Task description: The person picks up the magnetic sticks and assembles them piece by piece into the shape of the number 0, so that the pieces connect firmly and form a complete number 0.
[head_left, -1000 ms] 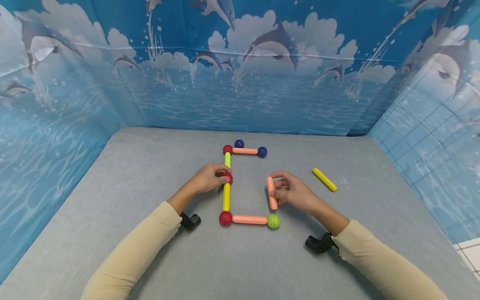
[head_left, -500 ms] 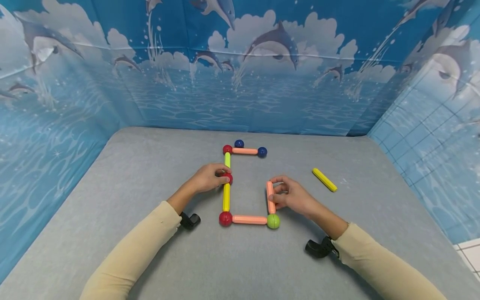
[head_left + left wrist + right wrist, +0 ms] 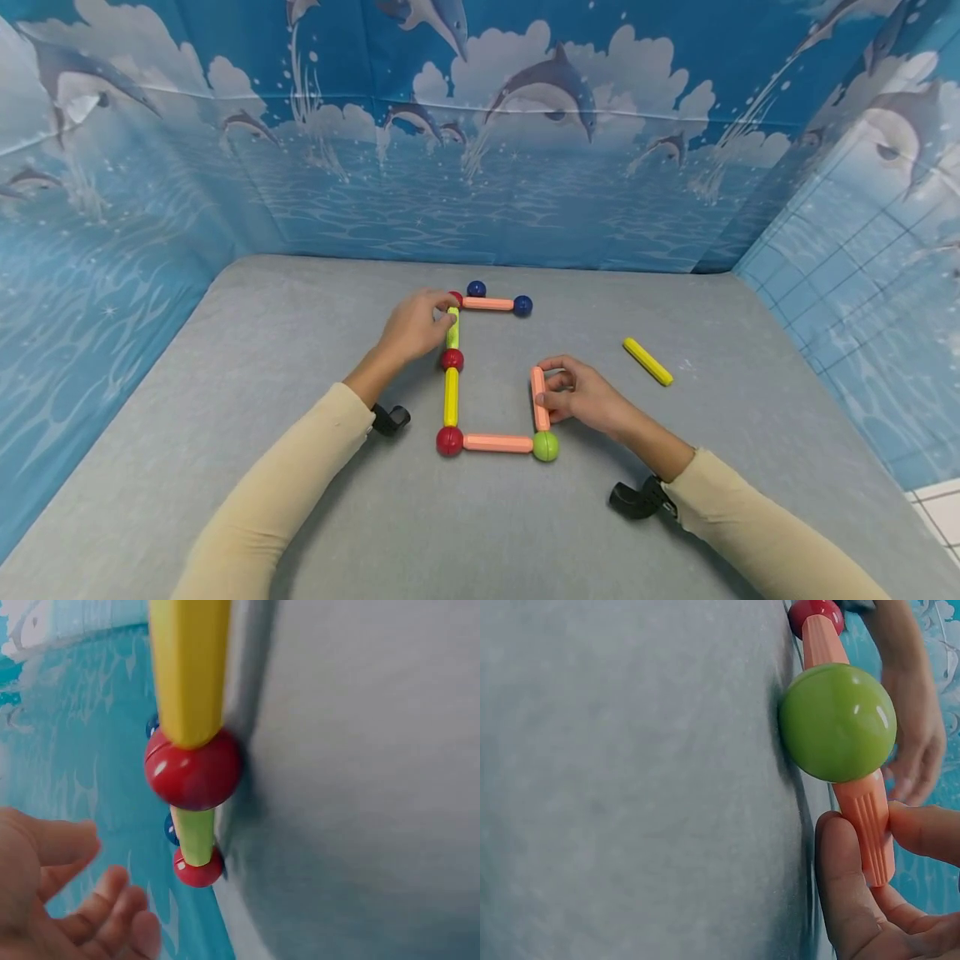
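Note:
My right hand (image 3: 588, 398) pinches a salmon-pink stick (image 3: 866, 825) between thumb and fingers. One end of this stick meets a green ball (image 3: 838, 722). Another pink stick (image 3: 498, 443) links the green ball to a red ball (image 3: 450, 442). From there a yellow stick (image 3: 451, 397), a second red ball (image 3: 452, 360) and a lime-green stick (image 3: 453, 332) run away from me to a third red ball (image 3: 198, 866). My left hand (image 3: 416, 323) hovers by that far ball, partly covering it in the head view; its fingers (image 3: 90, 907) are loosely bent, holding nothing.
At the far end a pink stick (image 3: 487, 304) joins the far red ball to a blue ball (image 3: 522, 306). Another blue ball (image 3: 476, 288) sits behind it. A loose yellow stick (image 3: 647, 361) lies to the right on the grey table (image 3: 525, 533). A dolphin-printed curtain (image 3: 495, 192) surrounds the table.
My left hand has let go of the middle red ball and moved away from me towards the far one. My right hand has brought its pink stick down onto the green ball.

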### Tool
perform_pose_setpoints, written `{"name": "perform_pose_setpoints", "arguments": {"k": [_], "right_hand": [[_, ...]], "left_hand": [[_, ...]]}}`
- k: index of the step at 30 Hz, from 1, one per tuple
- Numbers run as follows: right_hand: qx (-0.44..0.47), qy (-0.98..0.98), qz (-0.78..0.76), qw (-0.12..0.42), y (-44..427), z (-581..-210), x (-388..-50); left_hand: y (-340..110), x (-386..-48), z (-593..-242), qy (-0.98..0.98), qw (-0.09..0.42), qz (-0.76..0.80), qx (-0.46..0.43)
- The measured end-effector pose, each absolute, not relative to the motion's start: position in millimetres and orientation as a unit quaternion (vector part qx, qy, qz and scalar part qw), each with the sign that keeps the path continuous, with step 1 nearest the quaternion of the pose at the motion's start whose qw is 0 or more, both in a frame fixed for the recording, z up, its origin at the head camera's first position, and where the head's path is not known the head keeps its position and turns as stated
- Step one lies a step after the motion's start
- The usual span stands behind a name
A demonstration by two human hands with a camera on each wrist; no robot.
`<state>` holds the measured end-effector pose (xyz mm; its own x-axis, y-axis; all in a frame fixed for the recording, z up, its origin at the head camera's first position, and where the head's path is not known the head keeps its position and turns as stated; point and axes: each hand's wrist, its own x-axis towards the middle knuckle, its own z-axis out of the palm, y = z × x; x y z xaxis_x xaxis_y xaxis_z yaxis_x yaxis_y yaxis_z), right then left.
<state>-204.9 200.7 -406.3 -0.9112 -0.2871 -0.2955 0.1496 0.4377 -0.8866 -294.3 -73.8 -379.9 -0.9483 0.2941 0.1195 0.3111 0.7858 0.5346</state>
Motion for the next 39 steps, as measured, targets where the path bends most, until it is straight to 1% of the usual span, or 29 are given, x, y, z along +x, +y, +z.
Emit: {"name": "perform_pose_setpoints", "arguments": {"k": [1, 3, 5, 8, 12, 16, 21, 25, 31, 39], "right_hand": [[-0.042, 0.822, -0.529, 0.206, 201, -407, -205], [-0.041, 0.822, -0.529, 0.206, 202, -407, -204], [-0.041, 0.823, -0.528, 0.208, 203, -407, -203], [-0.046, 0.822, -0.527, 0.21, 201, -407, -204], [-0.048, 0.824, -0.526, 0.206, 198, -407, -205], [-0.038, 0.825, -0.525, 0.205, 197, -408, -204], [-0.046, 0.821, -0.53, 0.208, 196, -408, -204], [-0.059, 0.817, -0.533, 0.212, 196, -407, -204], [-0.057, 0.816, -0.536, 0.207, 199, -407, -201], [-0.057, 0.815, -0.54, 0.204, 197, -409, -199]], "left_hand": [[-70, -300, -378, -0.945, 0.029, -0.282, -0.164], [-63, -313, -373, -0.946, 0.042, -0.262, -0.184], [-57, -326, -369, -0.952, 0.04, -0.22, -0.21], [-53, -346, -363, -0.958, 0.019, -0.152, -0.241], [-46, -365, -359, -0.958, -0.039, -0.125, -0.254], [-38, -373, -361, -0.952, -0.107, -0.128, -0.257], [-37, -375, -371, -0.947, -0.156, -0.129, -0.249], [-40, -376, -378, -0.948, -0.158, -0.162, -0.222], [-38, -379, -381, -0.945, -0.145, -0.222, -0.194], [-43, -385, -387, -0.941, -0.109, -0.258, -0.188]]}}
